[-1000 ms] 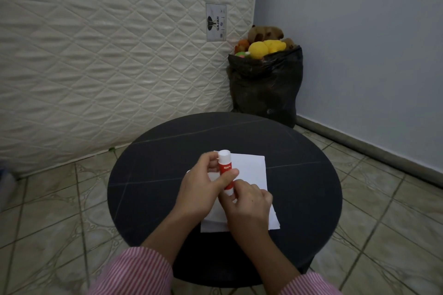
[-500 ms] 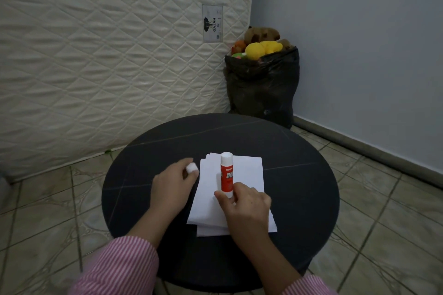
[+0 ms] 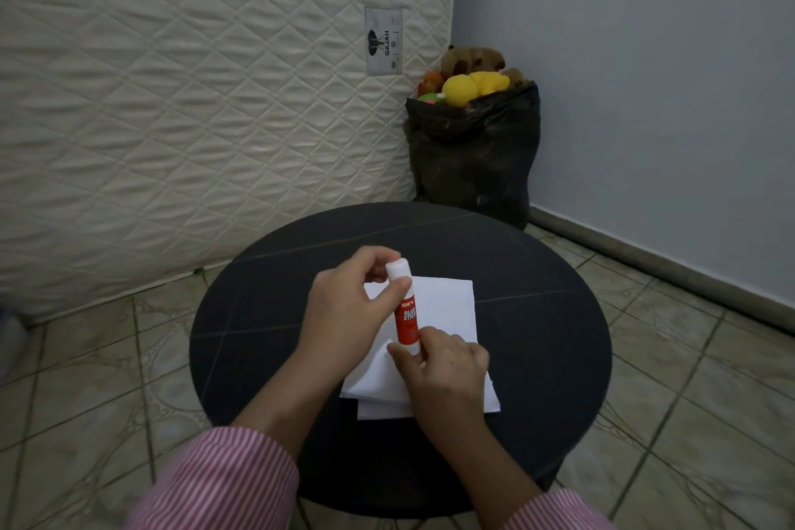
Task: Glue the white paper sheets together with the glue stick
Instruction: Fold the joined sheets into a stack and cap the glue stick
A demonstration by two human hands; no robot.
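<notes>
My right hand (image 3: 443, 370) holds the glue stick (image 3: 406, 314) upright by its base, thumb and fingers curled round the lower end. The stick's red label faces me. My left hand (image 3: 348, 310) grips the white cap (image 3: 398, 271) at the top of the stick, thumb in front, fingers curled behind. Both grips are pinching: right on the tube, left on the cap. I cannot tell whether the cap is fully seated.

The stick stands over the white paper sheets (image 3: 447, 306), which lie stacked, slightly askew, on the round dark table (image 3: 537, 314). The heel of my right hand rests over the stack's near edge.

Beyond the table, a black bag (image 3: 473, 155) filled with soft toys stands in the corner, beside a quilted mattress (image 3: 172, 99) leaning upright. Tiled floor (image 3: 86, 379) surrounds the table.
</notes>
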